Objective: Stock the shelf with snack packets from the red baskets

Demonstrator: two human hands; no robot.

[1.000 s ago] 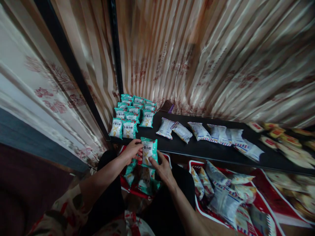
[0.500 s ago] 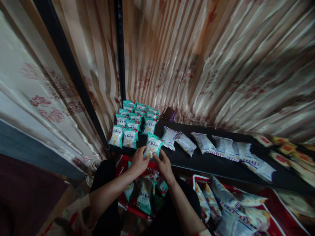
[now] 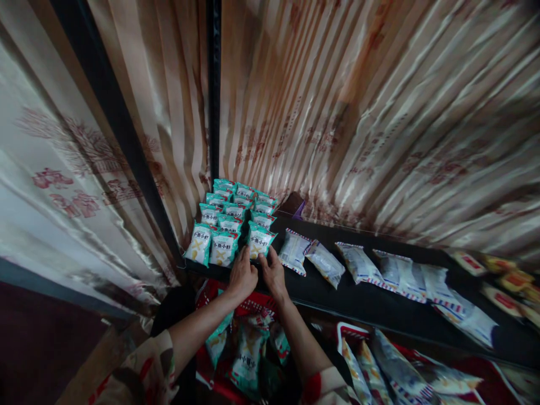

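My left hand (image 3: 243, 277) and my right hand (image 3: 272, 274) both grip the lower edge of a teal and white snack bag (image 3: 259, 241), one at each side. The bag leans upright at the front of the right-hand column on the black shelf (image 3: 320, 292). Beside it, to the left, stand two more front bags, a teal snack bag (image 3: 223, 247) and another teal snack bag (image 3: 198, 243). Several like bags rise in rows behind them. Below my wrists, a red basket (image 3: 219, 388) holds more teal bags, partly hidden by my arms.
White snack bags with striped edges (image 3: 360, 264) lie along the shelf to the right, then yellow and red packets (image 3: 517, 279). A second basket (image 3: 346, 329) with mixed bags stands below right. Curtains (image 3: 295, 112) and a black post (image 3: 214, 90) border the shelf.
Both hands have moved the teal snack bag forward, away from me, against the right-hand column. It now lines up with the front row. The camera view has shifted slightly.
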